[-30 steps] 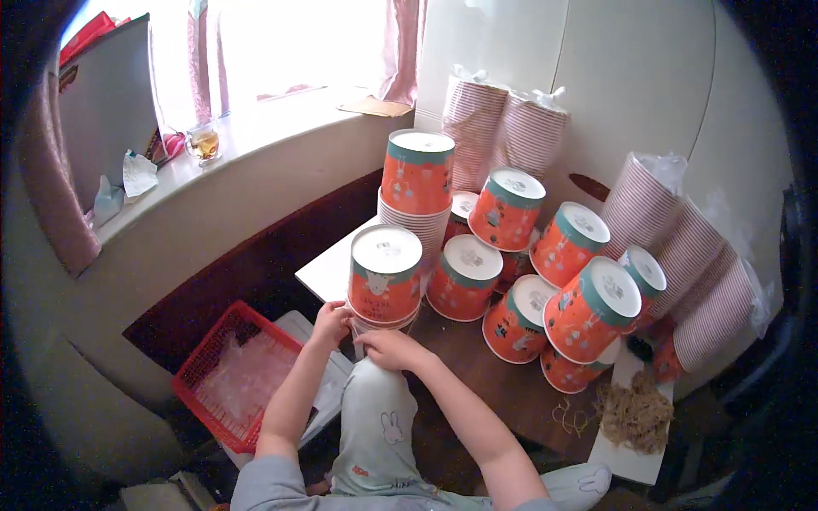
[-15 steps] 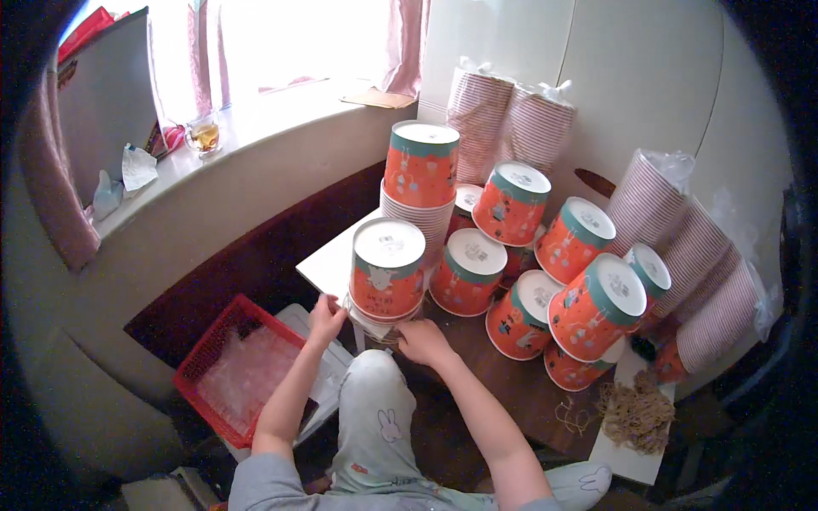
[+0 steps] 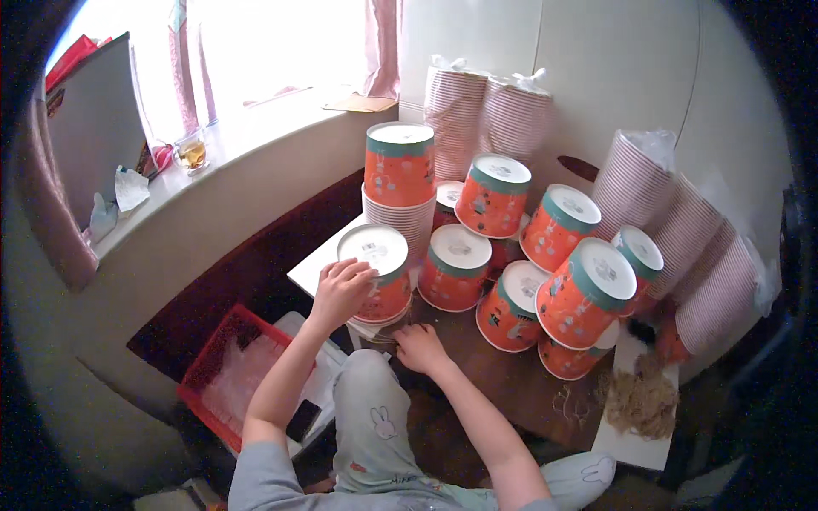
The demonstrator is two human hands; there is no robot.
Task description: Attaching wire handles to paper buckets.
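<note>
An orange paper bucket with a teal band (image 3: 388, 296) stands upside down at the near table edge. My left hand (image 3: 342, 294) lies against its near left side, fingers stretched out flat toward its white base. Low beside the bucket's rim is my right hand (image 3: 419, 347), its fingers curled and closed near the table edge. Whatever they hold, if anything, is too small to make out. Just behind stands a taller stack of nested buckets (image 3: 399, 175), also upside down. Another orange bucket (image 3: 456, 266) is to the right of the near one.
Several more upturned buckets (image 3: 555, 294) are piled at the right of the brown table. Bagged striped bucket stacks (image 3: 456, 119) stand behind and at far right. Tan twine (image 3: 641, 404) lies at the near right. A red basket (image 3: 198, 375) with clear plastic is at lower left.
My left hand has risen from the bucket's lower rim to its upper side. My right hand stays low by the rim. The whole view has shifted slightly.
</note>
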